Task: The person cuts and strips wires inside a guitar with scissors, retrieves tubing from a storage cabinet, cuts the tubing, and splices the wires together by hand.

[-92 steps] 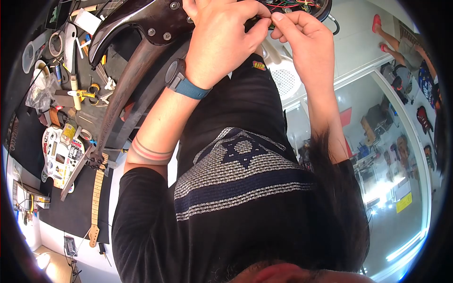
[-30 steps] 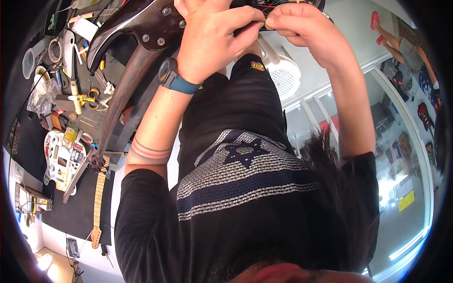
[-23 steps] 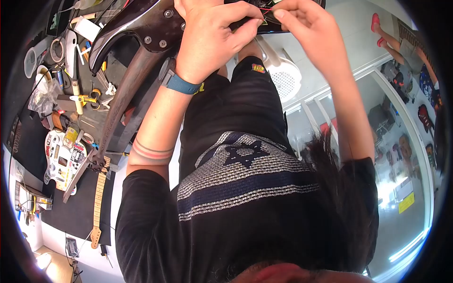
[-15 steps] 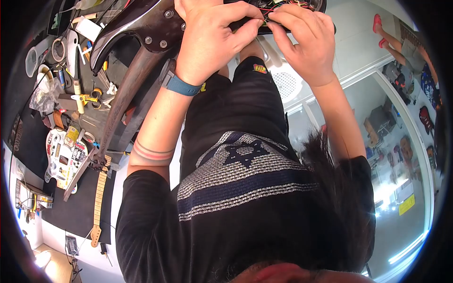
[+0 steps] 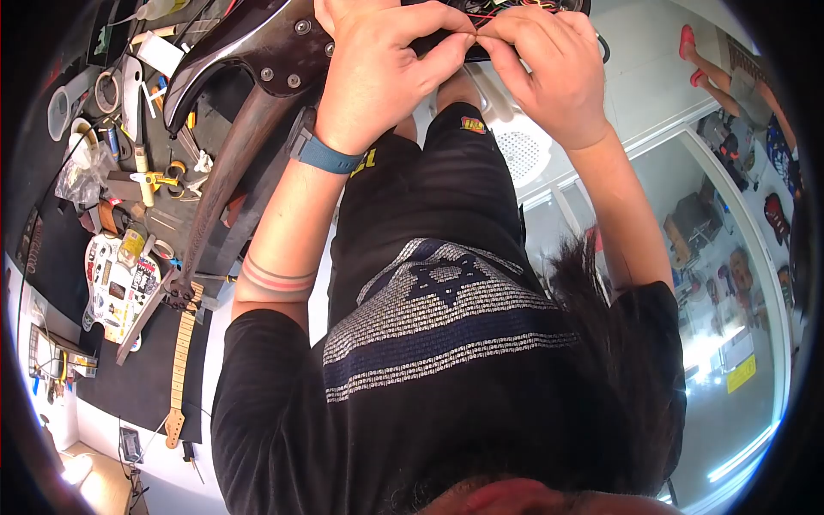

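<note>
At the top centre, my left hand (image 5: 373, 77), with a dark watch on its wrist, pinches a thin wire between thumb and index finger. The fingertips of my right hand (image 5: 554, 81) meet them, also pinched together; what lies between them is too small to name. Both hands are at the edge of a dark, glossy guitar body (image 5: 236, 47). Red and other coloured wires (image 5: 485, 16) show in its open cavity behind my fingers. The guitar's dark neck (image 5: 227, 163) runs down and left from the body.
On the left, a dark workbench (image 5: 159, 219) holds yellow-handled tools (image 5: 153, 178), tape rolls and a plastic bag (image 5: 79, 176). A stickered white guitar body (image 5: 116, 287) and a light maple neck (image 5: 181, 360) lie below. A white perforated stool (image 5: 521, 154) and glass partition (image 5: 730, 283) are right; another person's legs (image 5: 717, 73) show beyond.
My right hand moved away from the left fingertips, turned, and came back to touch them. My left hand kept its pinch and shifted slightly left from its earliest position.
</note>
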`<act>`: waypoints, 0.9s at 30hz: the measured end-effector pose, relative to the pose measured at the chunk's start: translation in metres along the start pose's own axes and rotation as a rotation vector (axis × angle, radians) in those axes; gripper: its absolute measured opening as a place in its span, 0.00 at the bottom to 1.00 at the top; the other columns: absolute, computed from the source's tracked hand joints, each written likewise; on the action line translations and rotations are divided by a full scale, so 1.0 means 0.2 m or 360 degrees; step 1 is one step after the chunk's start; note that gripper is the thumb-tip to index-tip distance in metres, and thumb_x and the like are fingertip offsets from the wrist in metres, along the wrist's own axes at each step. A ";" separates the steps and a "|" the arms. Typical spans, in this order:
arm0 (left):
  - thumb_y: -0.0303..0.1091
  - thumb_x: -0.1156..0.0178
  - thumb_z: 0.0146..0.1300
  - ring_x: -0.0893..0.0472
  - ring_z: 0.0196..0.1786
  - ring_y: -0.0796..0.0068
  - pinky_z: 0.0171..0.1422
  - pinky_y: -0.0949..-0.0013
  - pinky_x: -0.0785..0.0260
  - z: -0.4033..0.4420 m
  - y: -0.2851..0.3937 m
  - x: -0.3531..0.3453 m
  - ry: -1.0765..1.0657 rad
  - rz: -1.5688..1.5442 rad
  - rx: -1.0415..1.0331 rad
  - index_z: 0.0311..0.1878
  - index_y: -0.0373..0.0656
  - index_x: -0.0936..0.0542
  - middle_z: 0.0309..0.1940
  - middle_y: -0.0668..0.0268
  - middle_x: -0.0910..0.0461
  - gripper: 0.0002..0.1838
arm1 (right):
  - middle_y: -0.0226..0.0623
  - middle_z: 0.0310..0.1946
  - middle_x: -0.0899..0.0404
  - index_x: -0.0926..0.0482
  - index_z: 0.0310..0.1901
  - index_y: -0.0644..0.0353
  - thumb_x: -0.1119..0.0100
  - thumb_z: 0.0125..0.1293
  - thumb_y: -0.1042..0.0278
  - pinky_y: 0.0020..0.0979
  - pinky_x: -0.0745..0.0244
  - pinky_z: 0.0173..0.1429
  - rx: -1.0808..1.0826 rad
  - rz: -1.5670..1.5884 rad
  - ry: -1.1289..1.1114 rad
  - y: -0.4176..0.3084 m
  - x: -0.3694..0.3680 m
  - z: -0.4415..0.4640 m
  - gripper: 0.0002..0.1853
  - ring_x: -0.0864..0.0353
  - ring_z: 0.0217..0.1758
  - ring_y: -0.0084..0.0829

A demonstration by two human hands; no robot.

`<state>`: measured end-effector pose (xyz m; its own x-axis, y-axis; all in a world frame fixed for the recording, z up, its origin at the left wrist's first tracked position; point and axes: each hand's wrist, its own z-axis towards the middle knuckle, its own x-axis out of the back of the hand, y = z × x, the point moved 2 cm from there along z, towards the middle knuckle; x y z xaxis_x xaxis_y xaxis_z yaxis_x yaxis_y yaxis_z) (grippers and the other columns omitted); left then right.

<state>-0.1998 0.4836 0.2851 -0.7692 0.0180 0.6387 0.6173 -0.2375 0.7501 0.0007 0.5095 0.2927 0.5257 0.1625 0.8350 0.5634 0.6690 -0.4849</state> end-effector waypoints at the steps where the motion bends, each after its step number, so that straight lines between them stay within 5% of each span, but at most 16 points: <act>1: 0.31 0.24 0.57 0.37 0.82 0.41 0.86 0.40 0.51 0.00 0.00 0.00 0.0008 0.0002 -0.0004 0.36 0.47 0.08 0.67 0.60 0.17 0.04 | 0.35 0.38 0.14 0.14 0.42 0.57 0.26 0.65 0.72 0.37 0.29 0.45 -0.0026 0.0060 -0.0018 0.00 0.00 0.01 0.07 0.15 0.38 0.34; 6: 0.30 0.24 0.56 0.36 0.81 0.42 0.85 0.40 0.50 -0.01 0.00 0.01 0.0036 0.0053 -0.0075 0.37 0.48 0.08 0.66 0.60 0.16 0.05 | 0.33 0.28 0.19 0.16 0.37 0.63 0.35 0.76 0.72 0.32 0.33 0.32 -0.1005 0.1026 -0.0324 -0.01 -0.01 0.03 0.08 0.21 0.29 0.26; 10: 0.30 0.23 0.55 0.35 0.80 0.43 0.84 0.41 0.49 0.00 0.05 0.04 -0.0018 0.0070 -0.0038 0.37 0.49 0.08 0.65 0.60 0.17 0.05 | 0.28 0.23 0.22 0.16 0.36 0.64 0.38 0.80 0.70 0.27 0.39 0.26 -0.1867 0.2449 -0.1021 0.16 0.00 0.01 0.12 0.31 0.22 0.19; 11: 0.30 0.23 0.56 0.35 0.80 0.43 0.85 0.41 0.49 -0.01 0.02 0.02 0.0020 0.0039 -0.0064 0.36 0.49 0.08 0.65 0.60 0.17 0.05 | 0.26 0.20 0.24 0.15 0.37 0.63 0.37 0.80 0.70 0.26 0.43 0.24 -0.2042 0.2301 -0.0968 0.14 0.00 0.02 0.10 0.37 0.18 0.19; 14: 0.31 0.23 0.56 0.34 0.79 0.43 0.85 0.42 0.49 -0.01 -0.01 0.01 0.0051 -0.0017 -0.0034 0.36 0.48 0.08 0.65 0.60 0.17 0.05 | 0.27 0.22 0.23 0.15 0.40 0.63 0.35 0.79 0.69 0.27 0.44 0.23 -0.1986 0.2047 -0.0748 0.09 0.02 0.03 0.08 0.33 0.20 0.18; 17: 0.31 0.23 0.56 0.34 0.79 0.43 0.85 0.41 0.49 -0.01 -0.02 0.01 0.0034 -0.0022 -0.0002 0.35 0.48 0.08 0.65 0.60 0.17 0.04 | 0.29 0.28 0.19 0.15 0.43 0.60 0.28 0.73 0.69 0.32 0.36 0.29 -0.1098 0.0699 -0.0161 -0.01 0.06 0.04 0.05 0.24 0.24 0.23; 20: 0.32 0.23 0.57 0.34 0.79 0.43 0.86 0.41 0.50 -0.01 -0.02 0.01 0.0028 -0.0029 0.0011 0.35 0.48 0.08 0.65 0.59 0.17 0.04 | 0.31 0.35 0.15 0.14 0.44 0.56 0.23 0.64 0.70 0.36 0.29 0.40 -0.0154 -0.0051 -0.0122 0.00 0.07 0.04 0.09 0.16 0.32 0.31; 21: 0.32 0.23 0.57 0.34 0.79 0.43 0.86 0.41 0.50 -0.01 -0.02 0.01 0.0027 -0.0031 0.0017 0.35 0.48 0.08 0.65 0.59 0.17 0.04 | 0.30 0.39 0.13 0.13 0.44 0.53 0.23 0.60 0.69 0.39 0.29 0.47 -0.0079 -0.0107 -0.0110 -0.02 0.06 0.03 0.11 0.14 0.38 0.35; 27: 0.32 0.23 0.57 0.35 0.80 0.43 0.86 0.41 0.51 0.00 -0.03 0.02 -0.0006 -0.0015 0.0001 0.35 0.48 0.08 0.66 0.60 0.17 0.03 | 0.28 0.42 0.11 0.12 0.44 0.53 0.23 0.60 0.69 0.37 0.31 0.45 0.0214 -0.0164 0.0163 0.03 -0.01 0.00 0.11 0.13 0.39 0.29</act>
<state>-0.2059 0.4845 0.2824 -0.7746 0.0240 0.6320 0.6098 -0.2368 0.7563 0.0035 0.5127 0.2872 0.5357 0.0181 0.8442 0.5310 0.7701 -0.3535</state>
